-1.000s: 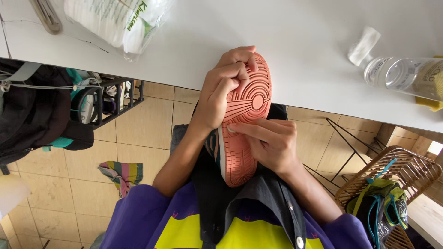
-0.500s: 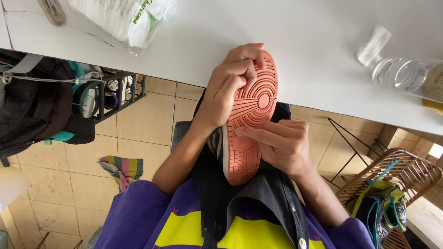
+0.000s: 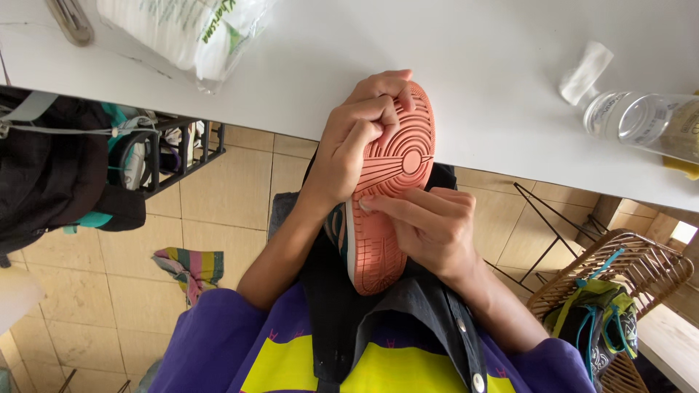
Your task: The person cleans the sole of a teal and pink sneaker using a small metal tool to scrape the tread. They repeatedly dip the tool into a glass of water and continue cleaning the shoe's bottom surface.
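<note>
A sneaker with a salmon-pink grooved sole (image 3: 389,211) rests sole-up against my lap and the edge of the white table (image 3: 473,87). My left hand (image 3: 357,138) grips the toe end, fingers curled over the sole's front. My right hand (image 3: 426,222) lies across the middle of the sole, its fingertips pressed on the left edge where sole meets upper. Most of the shoe's upper is hidden; only a teal and white strip shows at the left side.
A clear plastic bottle (image 3: 641,124) lies on the table at right, a plastic bag of white goods (image 3: 189,33) at top left. Below are a black wire rack with shoes (image 3: 156,156), a wicker basket (image 3: 619,291), and a striped cloth (image 3: 191,269) on the tiled floor.
My right hand's fingers have slid a little along the sole's left edge. The left hand keeps its grip on the toe; the shoe has barely moved.
</note>
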